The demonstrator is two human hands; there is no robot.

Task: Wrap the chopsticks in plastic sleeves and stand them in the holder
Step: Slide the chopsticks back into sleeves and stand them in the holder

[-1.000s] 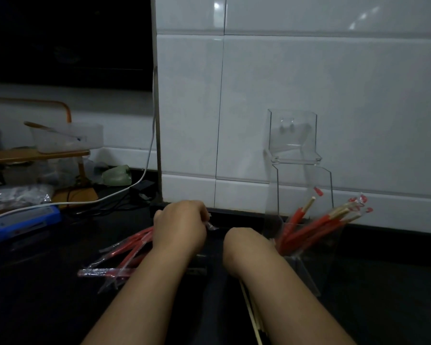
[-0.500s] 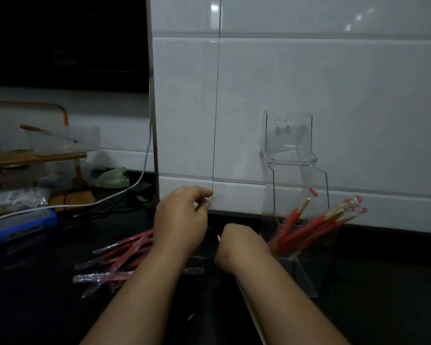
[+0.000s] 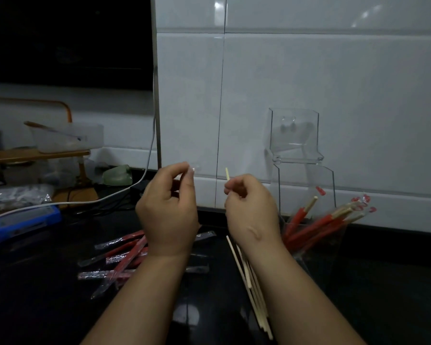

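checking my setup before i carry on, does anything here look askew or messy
Nothing looks spilled or broken. The wrapped chopsticks in the clear holder slump to the right instead of standing upright, and the spare sleeves lie in a crossed heap on the counter.

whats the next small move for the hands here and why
Probably slide the thin pale wooden chopstick held by the right hand into what looks like a clear plastic sleeve pinched by the left hand: both are raised, close, not yet touching.
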